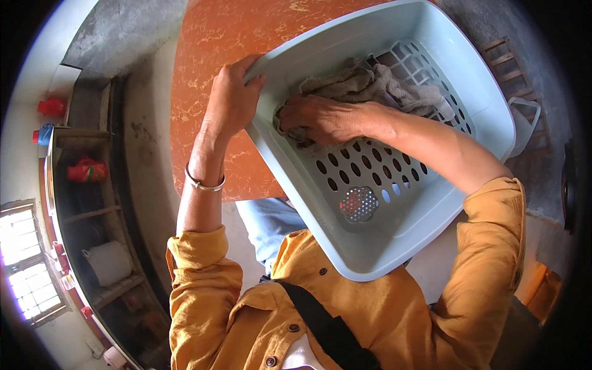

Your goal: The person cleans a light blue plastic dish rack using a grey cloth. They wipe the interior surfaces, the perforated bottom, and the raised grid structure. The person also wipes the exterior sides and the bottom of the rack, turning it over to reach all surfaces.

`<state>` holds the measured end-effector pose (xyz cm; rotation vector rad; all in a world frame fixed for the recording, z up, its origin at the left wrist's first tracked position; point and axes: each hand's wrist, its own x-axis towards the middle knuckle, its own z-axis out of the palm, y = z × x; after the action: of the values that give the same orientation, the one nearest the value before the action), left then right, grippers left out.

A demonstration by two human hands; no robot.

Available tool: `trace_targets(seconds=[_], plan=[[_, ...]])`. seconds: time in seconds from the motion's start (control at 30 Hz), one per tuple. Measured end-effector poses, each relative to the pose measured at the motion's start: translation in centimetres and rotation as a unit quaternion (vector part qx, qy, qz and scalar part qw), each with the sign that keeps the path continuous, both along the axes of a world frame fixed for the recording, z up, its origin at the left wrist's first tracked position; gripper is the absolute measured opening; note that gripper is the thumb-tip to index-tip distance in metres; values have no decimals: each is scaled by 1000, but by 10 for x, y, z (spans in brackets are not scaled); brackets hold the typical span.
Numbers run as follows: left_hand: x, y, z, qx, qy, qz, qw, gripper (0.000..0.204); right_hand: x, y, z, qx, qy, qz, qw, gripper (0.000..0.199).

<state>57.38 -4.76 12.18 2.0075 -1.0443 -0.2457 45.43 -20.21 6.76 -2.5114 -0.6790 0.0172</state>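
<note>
A pale blue plastic basket (370,259) with a slotted bottom is tilted over the edge of a reddish-brown marbled table, its near end close to my body. My left hand (235,92), a bangle on its wrist, holds the basket's left rim. Inside, my right hand (322,118) presses a crumpled grey-brown cloth (348,85) against the left inner wall. Its fingers are curled into the cloth and their tips are partly hidden. More of the cloth trails rightward over the perforated bottom.
The marbled table (216,37) extends beyond and left of the basket. A wooden ladder-like frame (509,71) stands at far right. Shelving (92,216) on the left holds a white container (110,262) and a red bag (86,170). A barred window (28,265) lies farther left.
</note>
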Motion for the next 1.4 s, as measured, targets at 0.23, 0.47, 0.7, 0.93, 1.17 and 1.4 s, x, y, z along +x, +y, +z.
trace_targets(seconds=[0.23, 0.47, 0.7, 0.93, 1.17, 1.4], plan=[[0, 3, -5, -16, 14, 3, 1000, 31, -4, 17, -9, -16, -81, -91, 992, 44], [0, 3, 0, 3, 35, -7, 999, 31, -5, 5, 1, -46, -65, 44, 996, 48], [-4, 3, 3, 13, 44, 5, 999, 31, -30, 0, -2, -27, -88, 117, 989, 39], [13, -9, 11, 26, -9, -45, 999, 34, -39, 1, 20, -40, -13, 151, 988, 34], [53, -26, 11, -61, -137, 55, 987, 68, 5, 12, -1, -117, -66, -100, 986, 44], [-14, 13, -7, 14, 42, 17, 999, 54, 47, -21, -28, -106, -66, -238, 963, 45]])
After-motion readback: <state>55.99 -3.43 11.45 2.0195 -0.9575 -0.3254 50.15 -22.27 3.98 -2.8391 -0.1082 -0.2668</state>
